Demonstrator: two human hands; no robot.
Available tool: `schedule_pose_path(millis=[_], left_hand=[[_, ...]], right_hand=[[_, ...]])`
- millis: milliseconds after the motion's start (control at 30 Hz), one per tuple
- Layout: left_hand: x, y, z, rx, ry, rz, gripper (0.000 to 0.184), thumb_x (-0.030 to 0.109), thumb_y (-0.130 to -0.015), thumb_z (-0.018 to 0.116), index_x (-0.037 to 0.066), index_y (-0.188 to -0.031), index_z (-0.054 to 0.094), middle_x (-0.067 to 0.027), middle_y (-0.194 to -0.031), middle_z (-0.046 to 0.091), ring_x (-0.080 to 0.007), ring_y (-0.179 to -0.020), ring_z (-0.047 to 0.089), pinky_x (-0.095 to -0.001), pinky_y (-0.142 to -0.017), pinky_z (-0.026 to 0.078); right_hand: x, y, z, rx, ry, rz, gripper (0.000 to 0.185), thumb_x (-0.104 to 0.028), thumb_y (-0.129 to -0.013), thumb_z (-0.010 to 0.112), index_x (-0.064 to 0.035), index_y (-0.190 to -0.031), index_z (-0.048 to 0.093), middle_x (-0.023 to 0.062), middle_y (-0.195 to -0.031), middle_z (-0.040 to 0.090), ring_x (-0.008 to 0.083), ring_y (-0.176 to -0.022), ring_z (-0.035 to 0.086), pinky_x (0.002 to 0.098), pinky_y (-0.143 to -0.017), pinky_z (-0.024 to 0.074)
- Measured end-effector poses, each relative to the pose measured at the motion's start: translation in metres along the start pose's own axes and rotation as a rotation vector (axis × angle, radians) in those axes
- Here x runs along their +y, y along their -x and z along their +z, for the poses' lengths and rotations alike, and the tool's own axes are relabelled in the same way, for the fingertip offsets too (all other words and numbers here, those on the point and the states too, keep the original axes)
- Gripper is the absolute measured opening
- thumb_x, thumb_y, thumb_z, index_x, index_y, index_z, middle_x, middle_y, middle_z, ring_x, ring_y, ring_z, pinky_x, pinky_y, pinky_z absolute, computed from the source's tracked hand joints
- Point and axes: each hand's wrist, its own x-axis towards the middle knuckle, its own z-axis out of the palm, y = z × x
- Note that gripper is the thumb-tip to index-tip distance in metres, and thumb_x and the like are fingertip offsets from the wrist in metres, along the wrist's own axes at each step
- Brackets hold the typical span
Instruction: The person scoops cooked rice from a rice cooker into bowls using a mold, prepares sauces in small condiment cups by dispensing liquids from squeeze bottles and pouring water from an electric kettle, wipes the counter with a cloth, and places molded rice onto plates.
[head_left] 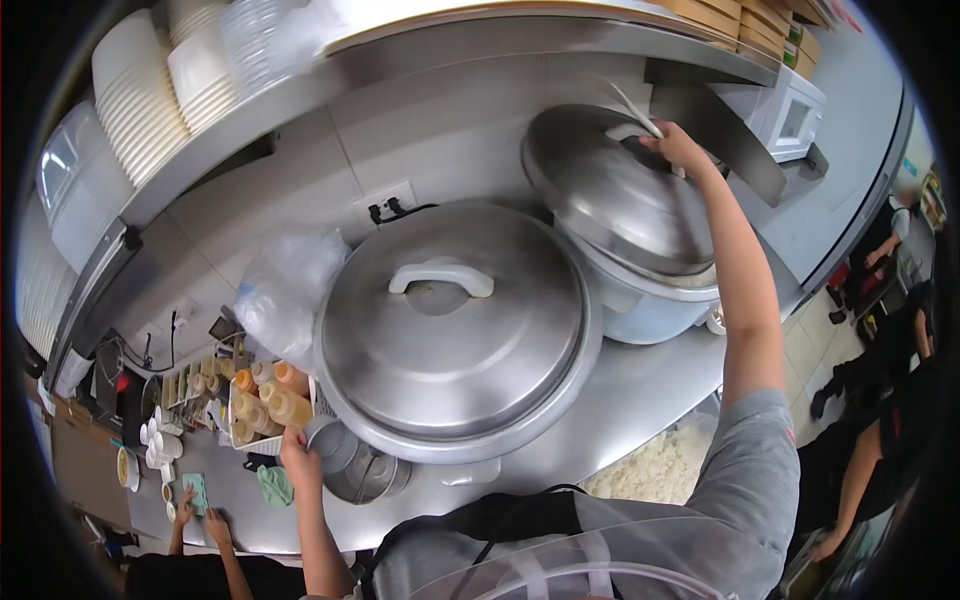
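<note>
My right hand is closed around the handle of a brushed-metal lid at the back right. The lid tilts over a pale rice cooker, whose right rim shows beneath it. A long white utensil passes through the same hand; its working end cannot be made out. At the lower left my left hand has its fingers closed at the rim of a round metal container. Between my hands stands a large cooker with its metal lid on and a white handle on top.
Sauce bottles fill a white basket near my left hand. A clear plastic bag lies behind. Stacked bowls line the overhead shelf. White rice shows below the counter edge. A co-worker's hands are at lower left; others stand right.
</note>
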Motion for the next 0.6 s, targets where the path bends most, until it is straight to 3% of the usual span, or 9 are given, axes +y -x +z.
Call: schedule_pose_path(millis=[33, 67, 133, 200, 300, 333, 367, 433, 600], left_hand=[[0.004, 0.0, -0.003, 0.013, 0.041, 0.014, 0.023, -0.013, -0.057, 0.047, 0.002, -0.069, 0.034, -0.0161, -0.064, 0.042, -0.0326, -0.06, 0.043, -0.035, -0.058, 0.038], [0.009, 0.0, -0.008, 0.026, 0.083, 0.029, 0.025, -0.013, -0.056, 0.048, 0.002, -0.069, 0.034, -0.0156, -0.063, 0.04, -0.0333, -0.059, 0.04, -0.0345, -0.057, 0.037], [0.014, 0.01, 0.013, 0.063, 0.107, 0.039, 0.024, -0.013, -0.057, 0.048, 0.002, -0.069, 0.034, -0.0154, -0.061, 0.039, -0.0325, -0.058, 0.04, -0.0341, -0.056, 0.037], [0.007, 0.006, -0.007, 0.077, 0.041, 0.093, 0.023, -0.013, -0.057, 0.048, 0.002, -0.069, 0.034, -0.0152, -0.059, 0.038, -0.0317, -0.056, 0.04, -0.0336, -0.054, 0.036], [0.001, 0.006, -0.013, 0.108, 0.15, 0.061, 0.025, -0.013, -0.057, 0.05, 0.002, -0.07, 0.034, -0.014, -0.063, 0.037, -0.0294, -0.058, 0.038, -0.0336, -0.055, 0.035], [-0.003, 0.006, -0.016, 0.096, 0.145, 0.062, 0.025, -0.012, -0.058, 0.051, 0.002, -0.069, 0.034, -0.0139, -0.062, 0.038, -0.0289, -0.057, 0.037, -0.0327, -0.054, 0.034], [-0.007, 0.007, -0.017, 0.089, 0.153, 0.071, 0.025, -0.012, -0.058, 0.051, 0.002, -0.069, 0.034, -0.0139, -0.062, 0.038, -0.0289, -0.057, 0.037, -0.0327, -0.054, 0.034], [-0.015, 0.01, -0.016, 0.061, 0.173, 0.065, 0.025, -0.013, -0.059, 0.051, 0.002, -0.068, 0.034, -0.0137, -0.061, 0.037, -0.0285, -0.056, 0.037, -0.0328, -0.055, 0.035], [-0.031, 0.009, -0.006, -0.008, 0.231, 0.093, 0.023, -0.012, -0.059, 0.05, 0.002, -0.068, 0.034, -0.0133, -0.059, 0.036, -0.0274, -0.055, 0.037, -0.0335, -0.055, 0.035]], right_hand=[[-0.018, 0.008, 0.016, 0.031, -0.011, -0.001, 0.038, -0.023, -0.079, 0.063, -0.006, -0.112, 0.056, 0.0135, -0.096, 0.062, 0.0203, -0.09, 0.056, 0.0321, -0.082, 0.0399], [-0.027, 0.009, 0.032, -0.016, -0.072, -0.027, 0.042, -0.024, -0.078, 0.064, -0.0002, -0.111, 0.054, 0.009, -0.096, 0.06, 0.0159, -0.09, 0.052, 0.0276, -0.082, 0.038], [-0.092, 0.016, 0.054, -0.06, 0.014, -0.107, 0.046, -0.026, -0.078, 0.064, -0.002, -0.115, 0.052, 0.011, -0.098, 0.06, 0.018, -0.091, 0.053, 0.0285, -0.084, 0.0377], [-0.135, 0.037, 0.105, -0.063, 0.084, -0.077, 0.047, -0.032, -0.077, 0.063, -0.0061, -0.115, 0.053, 0.0158, -0.1, 0.059, 0.0242, -0.094, 0.054, 0.033, -0.083, 0.04], [-0.169, 0.043, 0.165, -0.145, 0.131, -0.377, 0.038, -0.031, -0.08, 0.059, -0.0069, -0.109, 0.055, 0.0195, -0.099, 0.058, 0.0336, -0.094, 0.053, 0.0374, -0.081, 0.0407], [-0.176, 0.043, 0.18, -0.213, 0.115, -0.383, 0.038, -0.03, -0.08, 0.058, -0.0066, -0.109, 0.054, 0.0188, -0.1, 0.057, 0.0347, -0.097, 0.051, 0.0381, -0.084, 0.0399], [-0.192, 0.054, 0.187, -0.257, 0.095, -0.296, 0.038, -0.031, -0.08, 0.057, -0.0072, -0.11, 0.053, 0.0175, -0.105, 0.056, 0.0339, -0.101, 0.05, 0.0381, -0.086, 0.0389], [-0.195, 0.052, 0.214, -0.273, 0.1, -0.358, 0.038, -0.031, -0.08, 0.056, -0.0078, -0.11, 0.053, 0.0163, -0.109, 0.055, 0.0323, -0.103, 0.049, 0.0384, -0.087, 0.0382], [-0.2, 0.058, 0.215, -0.176, 0.089, -0.308, 0.034, -0.031, -0.081, 0.057, -0.0021, -0.098, 0.056, 0.0151, -0.093, 0.059, 0.0293, -0.09, 0.054, 0.0373, -0.08, 0.0408]])
